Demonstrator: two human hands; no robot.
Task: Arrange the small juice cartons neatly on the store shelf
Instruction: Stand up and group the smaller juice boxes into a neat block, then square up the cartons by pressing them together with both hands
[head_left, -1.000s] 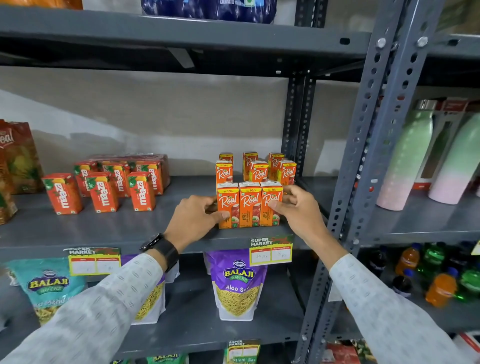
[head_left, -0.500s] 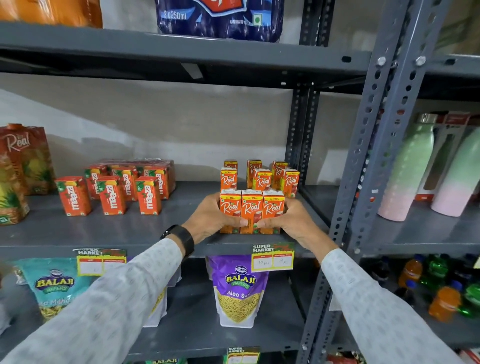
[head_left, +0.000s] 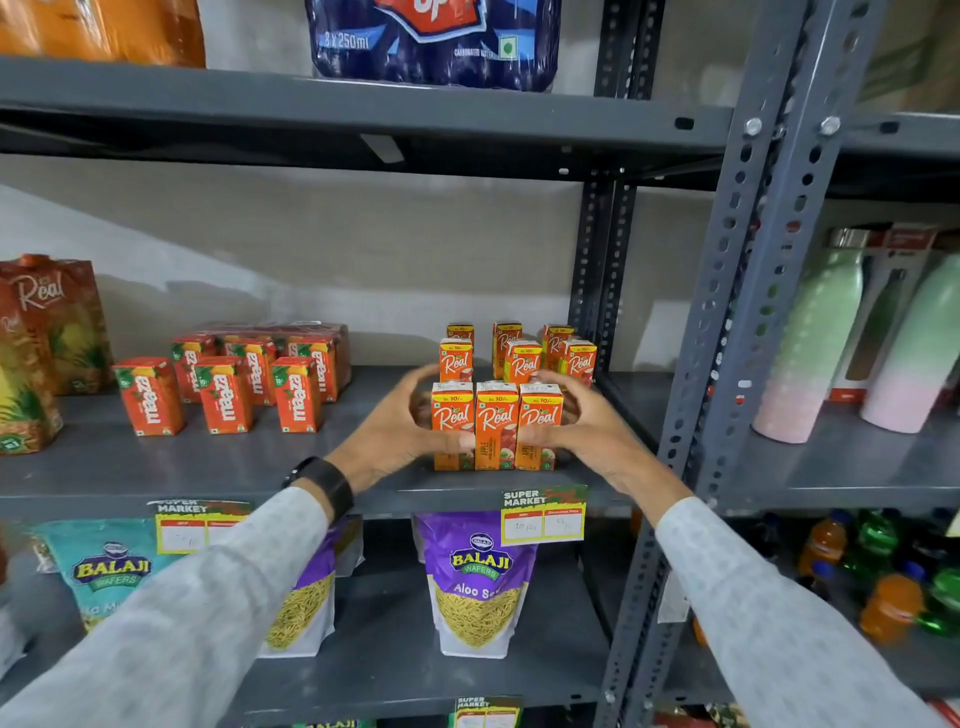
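Three small orange Real juice cartons (head_left: 496, 425) stand side by side in a front row on the grey shelf (head_left: 208, 467), close to its front edge. My left hand (head_left: 395, 431) wraps the left end of the row, thumb across the leftmost carton's front. My right hand (head_left: 587, 431) presses the right end, thumb on the rightmost carton. Behind them stand more Real cartons (head_left: 522, 361) in two looser rows, upright, with gaps between them.
Several red Maaza cartons (head_left: 223, 395) stand to the left on the same shelf, with large Real cartons (head_left: 47, 332) at the far left. A grey upright post (head_left: 727, 332) rises just right of my right hand. Snack bags (head_left: 478, 582) hang below; bottles (head_left: 810, 343) stand at right.
Both hands closed in from the row's ends and now squeeze the three front cartons together, thumbs on their fronts. The view shifted slightly upward.
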